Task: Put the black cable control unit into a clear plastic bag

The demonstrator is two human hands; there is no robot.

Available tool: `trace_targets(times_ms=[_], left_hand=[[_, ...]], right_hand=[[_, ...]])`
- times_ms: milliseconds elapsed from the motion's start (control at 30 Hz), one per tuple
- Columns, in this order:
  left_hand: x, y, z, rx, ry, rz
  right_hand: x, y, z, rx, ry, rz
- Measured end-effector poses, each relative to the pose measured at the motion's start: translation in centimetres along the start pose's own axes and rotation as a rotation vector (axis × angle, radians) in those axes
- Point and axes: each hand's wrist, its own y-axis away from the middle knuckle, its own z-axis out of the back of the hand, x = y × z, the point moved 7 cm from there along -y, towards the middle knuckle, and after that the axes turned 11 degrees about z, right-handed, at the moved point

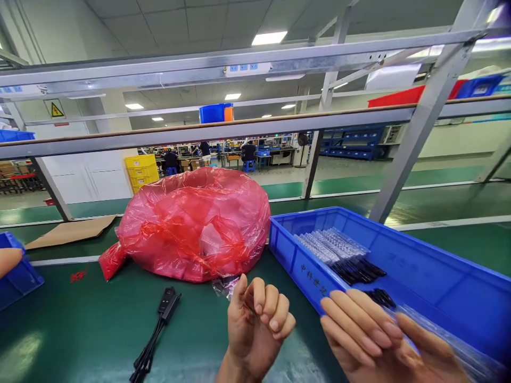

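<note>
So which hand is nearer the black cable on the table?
Left. The left hand is curled just right of the black cable, apart from it. The right hand is farther right, at the blue bin.

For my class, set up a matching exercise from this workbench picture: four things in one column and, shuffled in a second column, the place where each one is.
Things
1. red plastic bag
2. black cable
3. blue bin
4. cardboard sheet

Places
A. flat at the far left edge of the green bench
B. lying on the bench, left of the left hand
C. at the right, its front wall under the right hand
D. heaped in the middle of the bench, behind the hands

Pairs: 1-D, 2-B, 3-C, 4-A
</note>
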Motion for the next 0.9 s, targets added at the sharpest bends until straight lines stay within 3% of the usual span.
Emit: trace_targets(times_ms=[100,400,667,900], left_hand=[[0.0,0.1,0.3,-0.013,0.034,0.002],[0.2,0.7,0.6,-0.001,0.093,0.014],[0.2,0.9,0.5,0.020,0.079,0.014],[0.4,1.0,0.3,0.033,0.083,0.015]], right_hand=[[-1.3,-0.3,-0.7,-0.049,-0.026,-0.027],[-2.3,-0.7,0.1,-0.009,0.154,0.038],[-3.2,0.1,0.0,-0.129,-0.245,-0.101],[-3.3,0.2,0.4,-0.126,-0.287,-0.095]])
